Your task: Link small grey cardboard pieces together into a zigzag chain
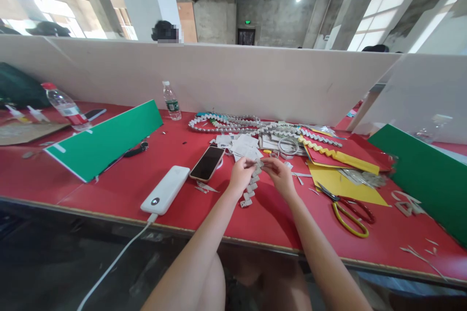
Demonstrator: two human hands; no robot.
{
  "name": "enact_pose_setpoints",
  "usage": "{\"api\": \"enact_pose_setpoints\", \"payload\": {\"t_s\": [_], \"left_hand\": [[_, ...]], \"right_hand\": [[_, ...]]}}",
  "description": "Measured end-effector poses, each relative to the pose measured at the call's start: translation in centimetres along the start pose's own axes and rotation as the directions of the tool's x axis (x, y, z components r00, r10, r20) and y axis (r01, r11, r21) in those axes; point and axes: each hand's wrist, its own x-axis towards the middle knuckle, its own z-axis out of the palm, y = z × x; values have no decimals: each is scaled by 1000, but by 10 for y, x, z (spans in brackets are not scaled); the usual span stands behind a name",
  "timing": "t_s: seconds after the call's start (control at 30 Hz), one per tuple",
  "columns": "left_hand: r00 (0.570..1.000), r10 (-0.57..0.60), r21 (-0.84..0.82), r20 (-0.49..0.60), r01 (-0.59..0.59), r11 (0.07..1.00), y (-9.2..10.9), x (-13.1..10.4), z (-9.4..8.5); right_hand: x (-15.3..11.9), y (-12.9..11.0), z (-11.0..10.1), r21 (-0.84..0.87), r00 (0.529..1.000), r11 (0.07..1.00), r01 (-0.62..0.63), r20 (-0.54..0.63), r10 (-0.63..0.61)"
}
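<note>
A short zigzag chain of folded grey paper [250,188] hangs between my hands over the red table. My left hand [242,174] is closed on the upper part of the chain. From the other side, the fingers of my right hand [279,173] pinch at the chain's top end. Just beyond my hands lie loose white paper pieces [245,146]. Longer folded paper chains [228,124] are coiled farther back, and a yellow folded chain [321,148] lies to the right.
A phone [207,163] and a white power bank [166,189] with a cable lie to the left. Scissors [345,206] rest at the right by yellow paper [345,183]. Green boards [109,138] stand at both sides; a water bottle [171,102] is by the white partition [233,73].
</note>
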Motion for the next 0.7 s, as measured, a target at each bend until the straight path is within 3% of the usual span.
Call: {"api": "enact_pose_setpoints", "payload": {"t_s": [0.3,0.4,0.47,0.53,0.57,0.63,0.7], "left_hand": [[994,-99,-72,49,102,992,-13,4,-2],[995,-73,48,70,70,996,-15,5,-5],[997,55,246,59,-68,967,-15,7,-11],[967,256,535,-12,-210,818,-14,9,-24],[937,341,683,-74,-201,702,-14,11,-32],[889,399,859,-226,-11,511,-15,16,-51],[875,368,901,-315,154,405,-17,20,-69]], "right_hand": [[-3,-4,1,-164,996,982,91,15,-90],[-3,-3,2,-179,995,980,91,47,-83],[-2,-1,2,-176,995,981,87,66,-76],[-2,2,1,-171,995,982,77,74,-65],[-1,4,1,-173,996,982,71,73,-59],[-1,8,0,-178,996,982,57,72,-45],[0,11,0,-175,996,983,50,79,-36]]}}
